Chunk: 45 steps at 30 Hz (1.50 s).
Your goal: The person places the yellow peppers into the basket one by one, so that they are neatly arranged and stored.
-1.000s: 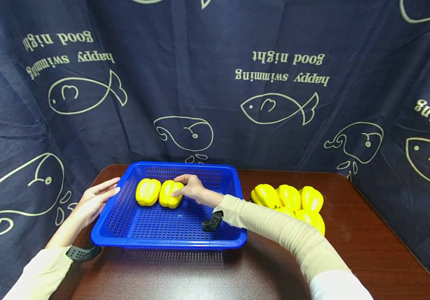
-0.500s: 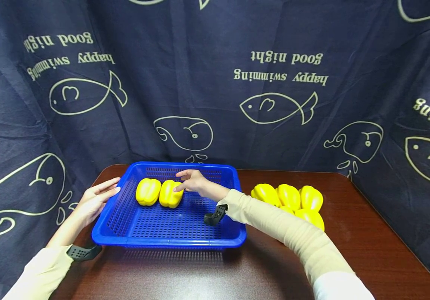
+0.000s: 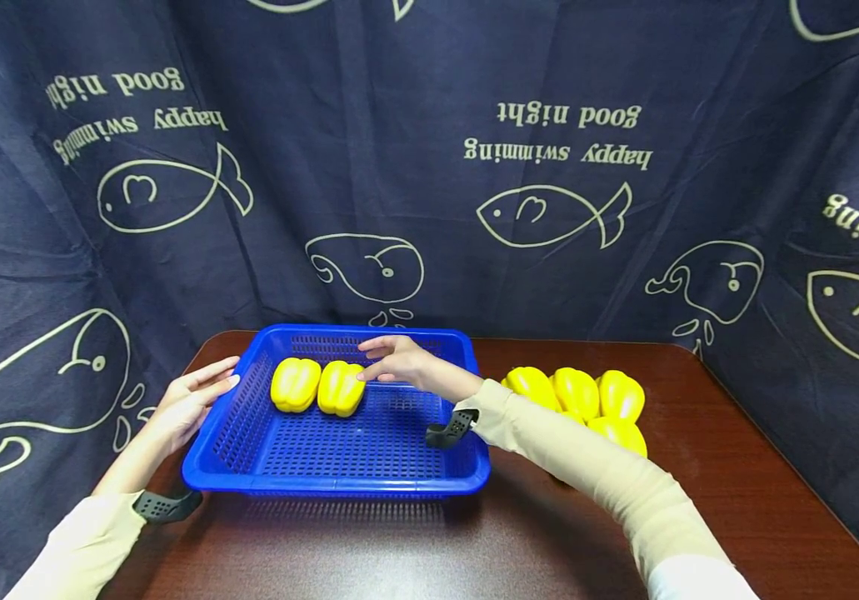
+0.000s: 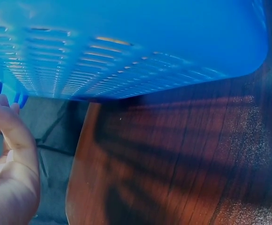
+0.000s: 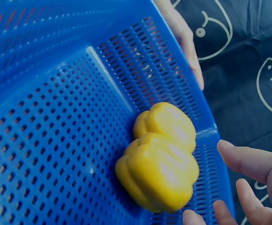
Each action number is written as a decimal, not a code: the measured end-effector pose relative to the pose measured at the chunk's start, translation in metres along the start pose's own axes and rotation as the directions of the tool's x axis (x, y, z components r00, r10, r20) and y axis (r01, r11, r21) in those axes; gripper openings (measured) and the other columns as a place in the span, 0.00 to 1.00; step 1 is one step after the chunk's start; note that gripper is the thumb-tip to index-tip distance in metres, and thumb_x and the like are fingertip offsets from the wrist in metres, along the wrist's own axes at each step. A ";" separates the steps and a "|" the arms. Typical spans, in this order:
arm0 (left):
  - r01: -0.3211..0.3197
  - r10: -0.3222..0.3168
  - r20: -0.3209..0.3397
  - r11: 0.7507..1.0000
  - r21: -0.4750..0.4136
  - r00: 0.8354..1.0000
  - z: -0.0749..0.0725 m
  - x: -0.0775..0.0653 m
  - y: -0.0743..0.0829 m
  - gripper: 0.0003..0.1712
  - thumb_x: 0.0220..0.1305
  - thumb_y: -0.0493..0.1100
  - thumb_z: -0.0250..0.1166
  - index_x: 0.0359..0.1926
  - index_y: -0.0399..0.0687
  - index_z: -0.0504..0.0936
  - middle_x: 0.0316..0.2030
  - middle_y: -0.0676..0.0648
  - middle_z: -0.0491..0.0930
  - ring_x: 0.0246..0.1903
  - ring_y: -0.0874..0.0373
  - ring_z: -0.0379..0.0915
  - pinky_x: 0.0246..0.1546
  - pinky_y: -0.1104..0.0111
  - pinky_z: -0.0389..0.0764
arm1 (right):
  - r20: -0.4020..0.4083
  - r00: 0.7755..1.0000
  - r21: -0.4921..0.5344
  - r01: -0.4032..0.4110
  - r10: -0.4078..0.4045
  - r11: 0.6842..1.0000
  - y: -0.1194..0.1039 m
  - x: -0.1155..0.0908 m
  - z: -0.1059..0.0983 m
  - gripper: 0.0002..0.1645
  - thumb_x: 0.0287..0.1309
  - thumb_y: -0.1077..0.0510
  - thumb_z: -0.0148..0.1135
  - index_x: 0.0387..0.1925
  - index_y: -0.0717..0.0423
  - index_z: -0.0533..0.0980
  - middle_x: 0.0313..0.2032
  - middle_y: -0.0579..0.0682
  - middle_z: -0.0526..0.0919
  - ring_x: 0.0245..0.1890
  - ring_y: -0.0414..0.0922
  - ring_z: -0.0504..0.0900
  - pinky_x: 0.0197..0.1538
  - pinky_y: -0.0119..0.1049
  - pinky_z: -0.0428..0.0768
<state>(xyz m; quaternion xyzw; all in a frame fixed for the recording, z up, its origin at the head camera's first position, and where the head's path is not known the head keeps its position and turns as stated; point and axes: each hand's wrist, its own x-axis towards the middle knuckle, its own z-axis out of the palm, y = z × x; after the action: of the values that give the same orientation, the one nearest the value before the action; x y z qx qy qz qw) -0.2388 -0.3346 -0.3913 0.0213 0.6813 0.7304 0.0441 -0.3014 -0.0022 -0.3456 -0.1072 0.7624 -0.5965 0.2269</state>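
Observation:
Two yellow bell peppers lie side by side in the back left part of a blue perforated plastic basket (image 3: pixel 335 484): the left pepper (image 3: pixel 296 385) and the right pepper (image 3: pixel 340 389). My right hand (image 3: pixel 408 364) hovers inside the basket just right of them, fingers spread and holding nothing. In the right wrist view that hand (image 5: pixel 255 180) stands apart from the nearer pepper (image 5: pixel 159 171). At the basket's left rim rests my left hand (image 3: pixel 187 407), its fingers extended along the outer edge. The left wrist view has this hand (image 4: pixel 15 154) beside the basket's wall (image 4: pixel 173 28), fingers slightly bent.
Several more yellow bell peppers (image 3: pixel 576 393) are grouped on the brown table (image 3: pixel 729 483) right of the basket, partly covered by the right sleeve (image 3: pixel 571 467). A dark blue curtain (image 3: pixel 429 167) with fish prints hangs behind and around the table.
The right hand has let go of the right pepper and drawn back to the right, its fingers opening. Both peppers in the basket and the left hand have stayed in place.

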 end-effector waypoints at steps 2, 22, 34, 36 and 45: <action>-0.007 0.007 0.011 1.000 -0.005 1.000 0.000 0.000 0.000 0.18 0.67 0.40 0.60 0.55 0.64 0.79 0.40 0.66 0.80 0.37 0.67 0.82 0.37 0.73 0.83 | -0.018 1.000 -0.005 0.016 -0.016 1.000 -0.002 -0.004 -0.004 0.35 0.49 0.69 0.69 0.61 0.60 0.71 0.62 0.62 0.72 0.57 0.53 0.78 0.63 0.48 0.73; -0.019 0.020 0.024 0.999 -0.050 1.000 0.000 0.002 -0.006 0.19 0.69 0.37 0.58 0.52 0.67 0.81 0.41 0.65 0.80 0.37 0.68 0.81 0.36 0.74 0.82 | -0.101 0.971 0.024 0.221 -0.217 0.975 -0.004 -0.050 -0.044 0.31 0.51 0.69 0.67 0.59 0.63 0.71 0.63 0.65 0.71 0.63 0.62 0.71 0.59 0.46 0.77; 0.002 -0.001 0.009 1.000 -0.022 1.000 0.002 0.001 -0.003 0.18 0.68 0.39 0.59 0.52 0.69 0.80 0.40 0.68 0.79 0.37 0.70 0.80 0.37 0.75 0.82 | -0.143 0.957 -0.050 0.250 -0.254 0.967 0.003 -0.081 -0.071 0.34 0.49 0.67 0.70 0.60 0.58 0.72 0.62 0.59 0.73 0.63 0.58 0.73 0.62 0.48 0.75; -0.002 0.002 0.017 1.000 -0.015 1.000 0.002 0.001 -0.003 0.18 0.69 0.39 0.58 0.53 0.69 0.79 0.41 0.68 0.79 0.38 0.70 0.80 0.37 0.75 0.82 | -0.148 0.953 -0.065 0.259 -0.266 0.964 0.006 -0.085 -0.076 0.34 0.49 0.68 0.70 0.60 0.59 0.71 0.63 0.60 0.73 0.62 0.59 0.73 0.61 0.48 0.76; -0.040 0.043 0.057 0.998 -0.054 0.997 0.000 0.003 -0.007 0.19 0.70 0.37 0.56 0.53 0.67 0.79 0.42 0.65 0.81 0.39 0.68 0.81 0.37 0.75 0.82 | -0.183 0.917 -0.175 0.325 -0.355 0.929 0.031 -0.106 -0.099 0.33 0.49 0.66 0.71 0.59 0.59 0.71 0.60 0.65 0.73 0.58 0.62 0.75 0.54 0.47 0.80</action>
<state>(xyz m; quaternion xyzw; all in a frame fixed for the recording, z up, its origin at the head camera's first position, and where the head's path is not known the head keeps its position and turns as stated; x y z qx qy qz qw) -0.2413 -0.3343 -0.3988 0.0556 0.6596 0.7479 0.0491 -0.2518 0.1373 -0.3341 -0.1900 0.7919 -0.5796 0.0291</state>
